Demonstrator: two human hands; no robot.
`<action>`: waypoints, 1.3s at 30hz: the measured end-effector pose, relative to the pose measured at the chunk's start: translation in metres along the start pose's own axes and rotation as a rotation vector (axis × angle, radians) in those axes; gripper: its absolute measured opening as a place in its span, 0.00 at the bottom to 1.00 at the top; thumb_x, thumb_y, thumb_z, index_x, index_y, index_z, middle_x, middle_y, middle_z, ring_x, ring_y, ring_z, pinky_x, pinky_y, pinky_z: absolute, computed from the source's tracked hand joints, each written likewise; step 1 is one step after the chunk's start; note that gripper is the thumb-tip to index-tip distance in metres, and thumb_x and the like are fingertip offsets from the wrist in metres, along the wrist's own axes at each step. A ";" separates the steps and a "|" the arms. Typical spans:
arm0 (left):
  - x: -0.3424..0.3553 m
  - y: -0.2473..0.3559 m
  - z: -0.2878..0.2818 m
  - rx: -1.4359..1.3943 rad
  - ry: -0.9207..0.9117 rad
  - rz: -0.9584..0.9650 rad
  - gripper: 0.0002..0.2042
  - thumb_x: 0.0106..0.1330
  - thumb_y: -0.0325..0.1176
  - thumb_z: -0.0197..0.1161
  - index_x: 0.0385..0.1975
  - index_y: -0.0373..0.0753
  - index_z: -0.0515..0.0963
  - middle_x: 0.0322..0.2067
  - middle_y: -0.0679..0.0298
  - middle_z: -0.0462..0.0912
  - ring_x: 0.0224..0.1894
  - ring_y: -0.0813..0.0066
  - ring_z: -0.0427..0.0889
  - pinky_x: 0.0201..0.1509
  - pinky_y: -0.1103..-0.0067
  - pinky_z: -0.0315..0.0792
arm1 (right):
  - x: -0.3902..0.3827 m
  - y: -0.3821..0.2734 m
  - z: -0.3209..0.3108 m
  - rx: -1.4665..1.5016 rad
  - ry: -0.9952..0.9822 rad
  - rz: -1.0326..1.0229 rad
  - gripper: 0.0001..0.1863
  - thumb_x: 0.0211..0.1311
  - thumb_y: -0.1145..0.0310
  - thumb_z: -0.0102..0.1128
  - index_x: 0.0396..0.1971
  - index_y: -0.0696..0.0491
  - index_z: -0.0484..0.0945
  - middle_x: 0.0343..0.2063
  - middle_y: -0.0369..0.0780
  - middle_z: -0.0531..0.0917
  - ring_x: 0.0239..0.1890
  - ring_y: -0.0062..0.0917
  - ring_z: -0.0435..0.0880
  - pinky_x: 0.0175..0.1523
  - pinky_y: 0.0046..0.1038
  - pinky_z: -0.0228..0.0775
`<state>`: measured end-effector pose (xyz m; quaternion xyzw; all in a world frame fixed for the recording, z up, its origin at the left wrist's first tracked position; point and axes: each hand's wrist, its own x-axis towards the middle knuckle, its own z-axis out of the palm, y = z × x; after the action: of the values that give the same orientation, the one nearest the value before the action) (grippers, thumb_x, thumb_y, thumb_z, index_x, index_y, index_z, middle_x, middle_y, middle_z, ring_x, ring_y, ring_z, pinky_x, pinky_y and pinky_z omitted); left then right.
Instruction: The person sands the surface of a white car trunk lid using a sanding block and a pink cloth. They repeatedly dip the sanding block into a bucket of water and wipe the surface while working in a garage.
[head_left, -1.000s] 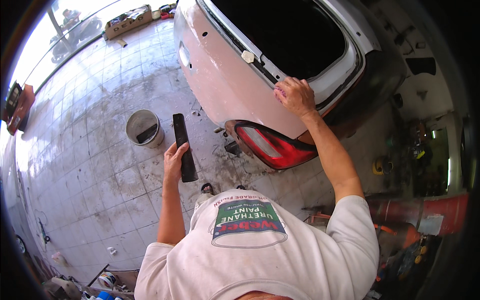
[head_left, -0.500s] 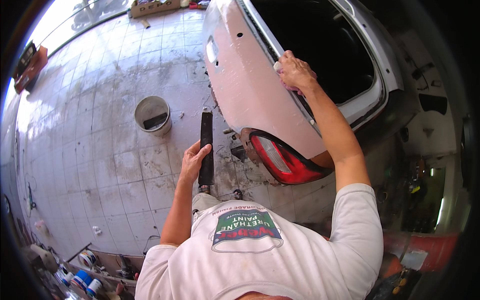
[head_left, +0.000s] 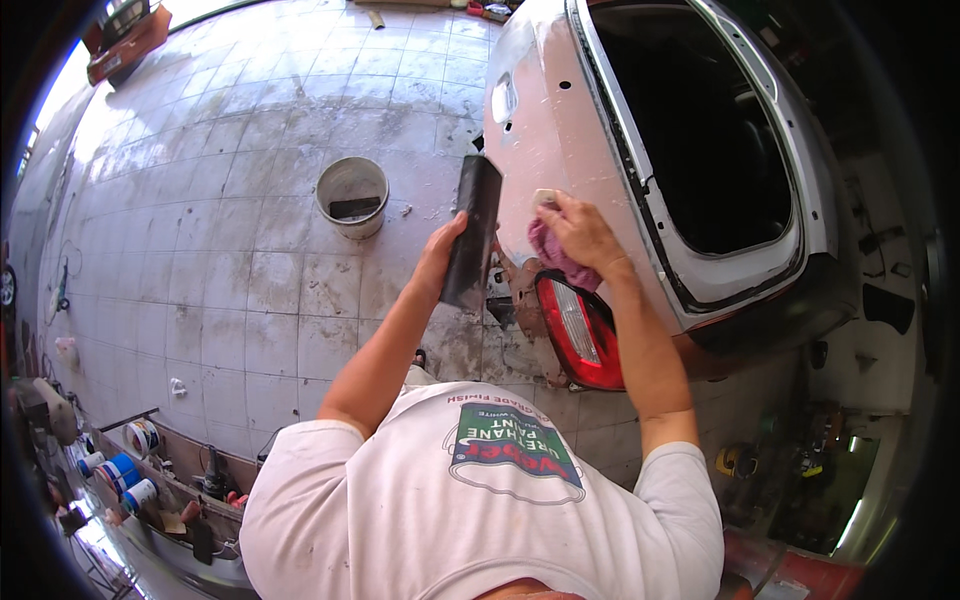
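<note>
In my left hand point(head_left: 441, 247), a long flat black block, like a sanding board point(head_left: 474, 230), is gripped along its edge beside the car. My right hand point(head_left: 588, 238) is closed on a pinkish-purple cloth point(head_left: 558, 250), with a small whitish piece point(head_left: 545, 198) showing at the fingertips. It is over the pink-coated rear side panel point(head_left: 540, 150) of the car, just above the red and white tail light point(head_left: 578, 335). Wet-looking specks mark the panel. Whether the cloth touches it I cannot tell.
A grey bucket point(head_left: 352, 228) with a dark block point(head_left: 355, 207) inside stands on the tiled floor point(head_left: 230, 230). The car's rear window point(head_left: 690, 130) lies to the right. Paint cans point(head_left: 120, 472) and tools crowd the lower left.
My right hand has come from the window edge back over the panel toward the tail light, the cloth now hanging lower. The black block has turned, showing its broad face. The view has shifted.
</note>
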<state>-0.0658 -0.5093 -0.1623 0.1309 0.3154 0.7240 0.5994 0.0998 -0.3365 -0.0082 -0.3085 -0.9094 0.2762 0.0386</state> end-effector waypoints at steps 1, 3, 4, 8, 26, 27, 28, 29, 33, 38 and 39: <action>-0.001 0.008 0.020 0.020 -0.012 -0.010 0.29 0.78 0.59 0.62 0.55 0.34 0.82 0.39 0.56 0.90 0.32 0.71 0.89 0.35 0.76 0.84 | -0.006 0.005 0.026 -0.023 0.177 -0.062 0.21 0.77 0.57 0.58 0.55 0.60 0.81 0.48 0.60 0.88 0.54 0.57 0.88 0.61 0.50 0.78; 0.005 0.014 0.025 0.149 -0.051 -0.014 0.27 0.79 0.57 0.60 0.55 0.34 0.82 0.39 0.59 0.89 0.37 0.72 0.90 0.39 0.77 0.83 | 0.000 -0.003 0.040 0.047 0.163 -0.003 0.20 0.77 0.58 0.57 0.53 0.61 0.81 0.47 0.61 0.88 0.53 0.58 0.87 0.61 0.51 0.77; 0.004 0.007 0.024 0.194 -0.033 0.013 0.27 0.79 0.57 0.60 0.54 0.35 0.82 0.38 0.60 0.89 0.37 0.73 0.89 0.39 0.78 0.82 | 0.002 -0.004 0.042 0.080 0.160 0.028 0.20 0.77 0.59 0.57 0.52 0.61 0.81 0.46 0.62 0.88 0.53 0.59 0.87 0.61 0.52 0.77; 0.001 -0.007 0.020 0.307 0.002 0.102 0.24 0.79 0.55 0.60 0.51 0.36 0.83 0.38 0.64 0.87 0.35 0.77 0.86 0.39 0.81 0.79 | -0.012 -0.007 0.047 -0.065 0.019 -0.169 0.15 0.78 0.63 0.54 0.50 0.61 0.80 0.47 0.60 0.87 0.53 0.58 0.86 0.58 0.49 0.77; 0.022 -0.026 0.004 0.205 0.037 0.189 0.23 0.77 0.54 0.62 0.49 0.37 0.85 0.34 0.65 0.87 0.29 0.79 0.83 0.33 0.81 0.76 | -0.035 -0.003 0.106 0.006 0.037 -0.049 0.15 0.73 0.63 0.58 0.49 0.58 0.81 0.42 0.59 0.88 0.49 0.57 0.88 0.56 0.51 0.79; 0.031 -0.022 0.005 0.187 0.051 0.223 0.24 0.77 0.55 0.61 0.51 0.36 0.85 0.36 0.63 0.88 0.29 0.77 0.84 0.34 0.80 0.78 | -0.040 -0.015 0.104 0.054 -0.005 -0.068 0.15 0.73 0.62 0.60 0.48 0.57 0.82 0.41 0.58 0.88 0.48 0.57 0.88 0.55 0.49 0.80; 0.034 -0.019 0.002 0.190 0.085 0.191 0.25 0.78 0.55 0.60 0.53 0.36 0.85 0.37 0.62 0.89 0.30 0.77 0.85 0.34 0.80 0.78 | -0.037 -0.017 0.098 0.057 -0.014 -0.104 0.15 0.73 0.61 0.61 0.47 0.57 0.83 0.41 0.58 0.88 0.48 0.56 0.88 0.55 0.49 0.80; 0.036 -0.014 -0.002 0.192 0.119 0.162 0.26 0.78 0.55 0.60 0.54 0.35 0.86 0.37 0.61 0.89 0.30 0.77 0.85 0.34 0.80 0.78 | -0.032 -0.017 0.091 0.060 -0.025 -0.142 0.15 0.73 0.60 0.61 0.46 0.57 0.83 0.41 0.58 0.88 0.47 0.56 0.89 0.55 0.49 0.80; 0.023 0.003 -0.037 0.240 0.151 0.074 0.27 0.79 0.55 0.60 0.57 0.34 0.85 0.38 0.60 0.90 0.31 0.78 0.87 0.33 0.81 0.79 | 0.017 -0.014 0.003 -0.098 0.111 0.068 0.19 0.74 0.56 0.63 0.51 0.55 0.88 0.47 0.54 0.91 0.53 0.49 0.91 0.60 0.43 0.82; -0.040 -0.015 -0.112 0.155 0.415 0.112 0.14 0.78 0.45 0.67 0.46 0.39 0.85 0.33 0.66 0.87 0.29 0.79 0.85 0.33 0.80 0.77 | 0.125 0.060 -0.122 -0.434 0.241 0.281 0.22 0.69 0.52 0.65 0.56 0.47 0.90 0.56 0.51 0.89 0.60 0.47 0.88 0.68 0.43 0.79; -0.058 -0.022 -0.132 0.113 0.503 0.114 0.14 0.78 0.45 0.67 0.46 0.39 0.85 0.32 0.67 0.87 0.30 0.78 0.86 0.34 0.80 0.78 | 0.140 0.067 -0.137 -0.444 0.227 0.315 0.22 0.68 0.51 0.65 0.55 0.47 0.90 0.57 0.51 0.89 0.61 0.48 0.87 0.69 0.44 0.78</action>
<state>-0.1090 -0.6025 -0.2656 -0.0023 0.4863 0.7476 0.4523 0.0564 -0.1454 0.0581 -0.4756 -0.8785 0.0366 0.0283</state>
